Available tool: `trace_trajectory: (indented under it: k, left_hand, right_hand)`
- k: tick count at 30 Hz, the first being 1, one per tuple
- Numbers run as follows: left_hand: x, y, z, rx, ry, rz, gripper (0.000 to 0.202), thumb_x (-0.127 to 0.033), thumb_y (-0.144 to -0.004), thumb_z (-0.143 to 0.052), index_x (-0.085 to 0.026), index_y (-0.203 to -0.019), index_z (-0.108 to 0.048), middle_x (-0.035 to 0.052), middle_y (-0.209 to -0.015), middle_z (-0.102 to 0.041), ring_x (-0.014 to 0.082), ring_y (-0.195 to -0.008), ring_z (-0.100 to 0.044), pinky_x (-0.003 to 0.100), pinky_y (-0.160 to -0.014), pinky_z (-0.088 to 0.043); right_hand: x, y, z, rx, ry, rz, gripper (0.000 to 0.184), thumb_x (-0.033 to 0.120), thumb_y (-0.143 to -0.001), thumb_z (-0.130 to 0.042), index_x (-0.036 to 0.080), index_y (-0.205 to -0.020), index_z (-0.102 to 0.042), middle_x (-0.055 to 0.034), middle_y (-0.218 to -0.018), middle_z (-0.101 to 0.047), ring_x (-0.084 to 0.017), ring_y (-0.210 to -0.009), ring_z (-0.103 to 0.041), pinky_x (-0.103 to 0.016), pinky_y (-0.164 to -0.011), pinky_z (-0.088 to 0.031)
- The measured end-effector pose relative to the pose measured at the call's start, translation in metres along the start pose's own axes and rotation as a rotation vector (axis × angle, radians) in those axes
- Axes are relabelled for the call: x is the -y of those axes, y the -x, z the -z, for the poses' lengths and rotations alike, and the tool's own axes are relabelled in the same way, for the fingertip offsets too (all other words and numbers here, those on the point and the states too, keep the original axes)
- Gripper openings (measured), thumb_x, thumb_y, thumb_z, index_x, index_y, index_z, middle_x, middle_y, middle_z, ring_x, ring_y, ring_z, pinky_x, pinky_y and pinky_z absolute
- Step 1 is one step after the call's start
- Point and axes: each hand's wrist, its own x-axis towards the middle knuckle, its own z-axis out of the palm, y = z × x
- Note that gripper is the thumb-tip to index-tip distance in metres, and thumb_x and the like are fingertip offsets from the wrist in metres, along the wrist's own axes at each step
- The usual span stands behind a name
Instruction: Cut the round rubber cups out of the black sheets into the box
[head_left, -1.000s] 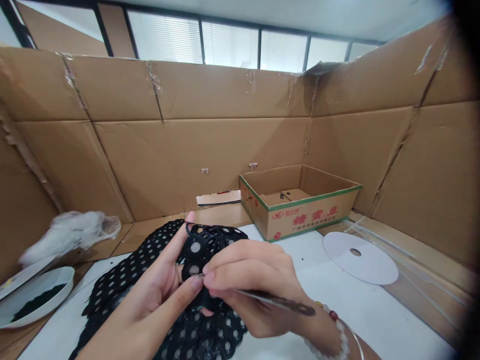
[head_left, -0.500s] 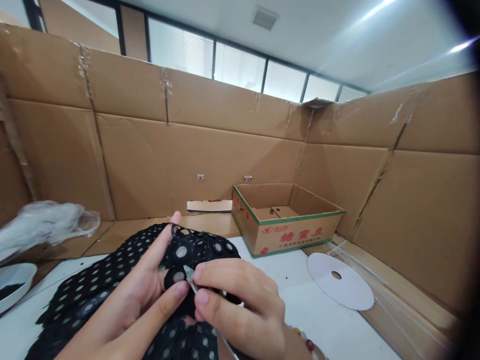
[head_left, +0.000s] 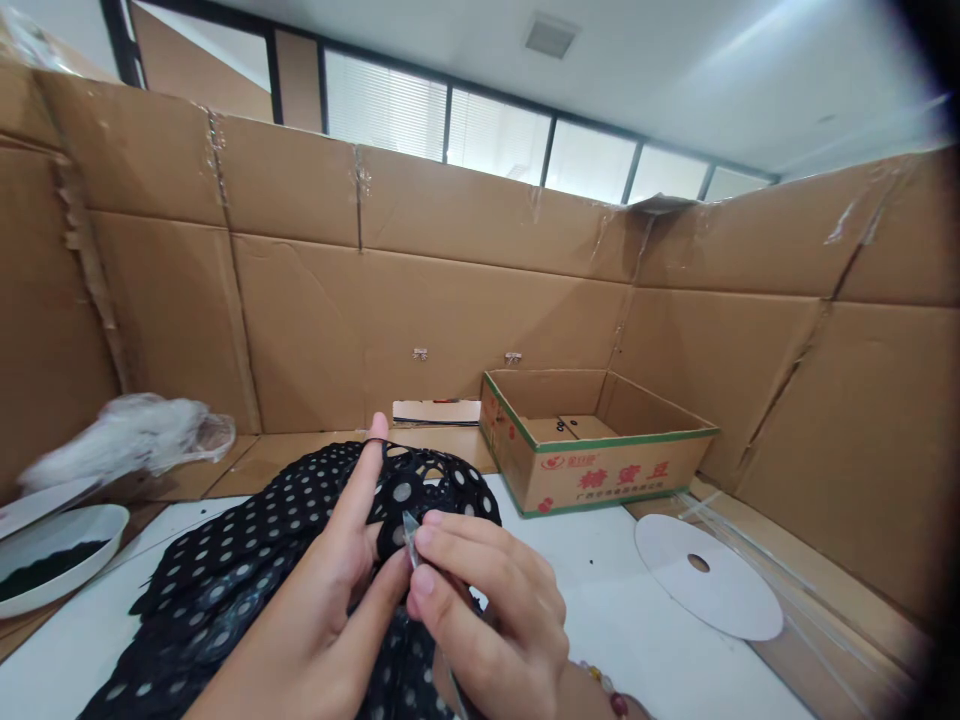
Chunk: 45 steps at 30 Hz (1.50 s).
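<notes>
A black fabric with pale dots (head_left: 225, 590) lies bunched under both hands, with open holes through its upper part. My left hand (head_left: 337, 580) grips it, thumb pressed toward the fingers at a dotted spot, while one finger points up through a hole near the top. My right hand (head_left: 491, 600) is closed around a slim, pointed metal tool (head_left: 410, 532), whose tip rests at the fabric beside my left thumb. Its thin rear end shows below the hand. Whether it is a knife or tweezers I cannot tell.
Cardboard walls (head_left: 450, 310) enclose the white table (head_left: 577, 610). A green-edged carton (head_left: 615, 475) with a few small black rings inside stands back right, near a white disc (head_left: 675, 580) with a central hole. At left are a white bowl (head_left: 112, 525) of dark bits and crumpled clear plastic (head_left: 142, 435).
The view has turned slightly left, so everything sits further right in the picture. Both hands keep their holds, and the tool's tip stays close to my left thumb.
</notes>
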Motion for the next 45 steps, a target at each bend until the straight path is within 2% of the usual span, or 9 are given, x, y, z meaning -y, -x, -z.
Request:
trace_trajectory:
  k: [3, 9, 14, 16, 21, 26, 33, 40, 45]
  left_hand:
    - [-0.001, -0.004, -0.007, -0.013, -0.145, -0.144, 0.075, -0.046, -0.096, -0.039, -0.04, -0.152, 0.012, -0.0067, -0.164, 0.004, 0.0241, -0.139, -0.041, 0.034, -0.113, -0.039]
    - [-0.007, -0.013, -0.015, -0.001, -0.253, -0.143, 0.079, -0.039, -0.097, -0.035, -0.025, -0.15, 0.023, 0.0079, -0.123, -0.068, 0.0202, -0.08, -0.071, 0.027, -0.068, -0.056]
    - [-0.011, -0.013, -0.021, 0.011, -0.279, -0.115, 0.087, -0.039, -0.095, -0.04, -0.016, -0.15, 0.023, 0.0038, -0.076, -0.071, 0.0198, -0.054, -0.062, 0.027, -0.054, -0.05]
    - [-0.014, -0.011, -0.023, -0.009, -0.265, -0.062, 0.084, -0.042, -0.095, -0.037, -0.018, -0.151, 0.021, 0.0039, -0.077, -0.072, 0.0195, -0.054, -0.062, 0.027, -0.055, -0.05]
    - [-0.005, -0.012, -0.023, -0.031, -0.264, -0.104, 0.078, -0.044, -0.096, -0.037, -0.029, -0.154, 0.012, 0.009, -0.142, -0.054, 0.02, -0.09, -0.068, 0.027, -0.079, -0.053]
    - [0.003, -0.016, -0.024, -0.005, -0.175, -0.003, 0.074, -0.048, -0.097, -0.035, -0.037, -0.153, 0.013, 0.0031, -0.153, -0.04, 0.015, -0.103, -0.063, 0.025, -0.088, -0.051]
    - [-0.006, -0.015, -0.037, 0.076, -0.131, -0.004, 0.082, -0.041, -0.095, -0.037, -0.018, -0.153, 0.016, 0.0027, -0.076, -0.071, 0.0184, -0.061, -0.064, 0.026, -0.063, -0.054]
    - [-0.003, -0.01, -0.043, 0.169, -0.093, 0.053, 0.079, -0.044, -0.096, -0.034, -0.024, -0.153, 0.018, 0.0014, -0.077, -0.071, 0.0195, -0.08, -0.072, 0.024, -0.066, -0.053]
    - [0.005, -0.01, -0.037, 0.134, -0.091, 0.062, 0.085, -0.044, -0.092, -0.044, -0.02, -0.154, 0.009, -0.001, -0.061, -0.061, 0.022, -0.075, -0.069, 0.028, -0.07, -0.056]
  right_hand:
    - [-0.006, 0.006, -0.001, -0.005, -0.006, 0.032, 0.009, 0.004, -0.081, -0.062, 0.011, -0.084, -0.066, -0.0082, -0.083, -0.073, -0.017, -0.086, -0.072, -0.025, -0.078, -0.064]
    - [-0.019, 0.013, -0.01, -0.065, -0.042, 0.017, 0.011, 0.006, -0.086, -0.056, 0.011, -0.086, -0.066, -0.0088, -0.084, -0.072, -0.017, -0.083, -0.071, -0.026, -0.071, -0.062]
    - [-0.02, 0.012, -0.008, -0.028, 0.01, -0.014, 0.011, 0.009, -0.086, -0.055, 0.014, -0.082, -0.064, -0.0056, -0.079, -0.071, -0.015, -0.076, -0.068, -0.026, -0.064, -0.059]
    - [-0.02, 0.011, -0.007, -0.002, 0.039, -0.034, 0.011, 0.01, -0.086, -0.054, 0.015, -0.082, -0.063, -0.0049, -0.079, -0.072, -0.015, -0.074, -0.067, -0.027, -0.064, -0.058]
    - [-0.023, 0.006, -0.005, 0.018, 0.008, -0.068, 0.011, 0.01, -0.086, -0.054, 0.017, -0.087, -0.062, -0.0037, -0.08, -0.072, -0.015, -0.079, -0.069, -0.027, -0.074, -0.061]
    - [-0.032, 0.004, 0.001, 0.024, -0.066, -0.136, 0.013, 0.007, -0.085, -0.052, 0.016, -0.091, -0.06, -0.0095, -0.093, -0.073, -0.019, -0.094, -0.072, -0.032, -0.079, -0.062]
    - [-0.04, 0.013, 0.005, -0.012, -0.153, -0.134, 0.021, 0.003, -0.086, -0.047, 0.018, -0.099, -0.055, -0.0078, -0.09, -0.073, -0.021, -0.095, -0.072, -0.037, -0.083, -0.062]
    - [-0.057, -0.016, 0.024, -0.046, -0.301, -0.684, 0.008, 0.022, -0.096, -0.047, 0.02, -0.088, -0.047, 0.0004, -0.065, -0.068, -0.012, -0.058, -0.069, -0.02, -0.056, -0.058]
    - [-0.133, -0.018, 0.072, -0.426, 0.07, -0.777, 0.023, 0.042, -0.093, -0.05, 0.02, -0.091, -0.043, -0.0048, -0.076, -0.066, -0.017, -0.064, -0.068, -0.034, -0.069, -0.06]
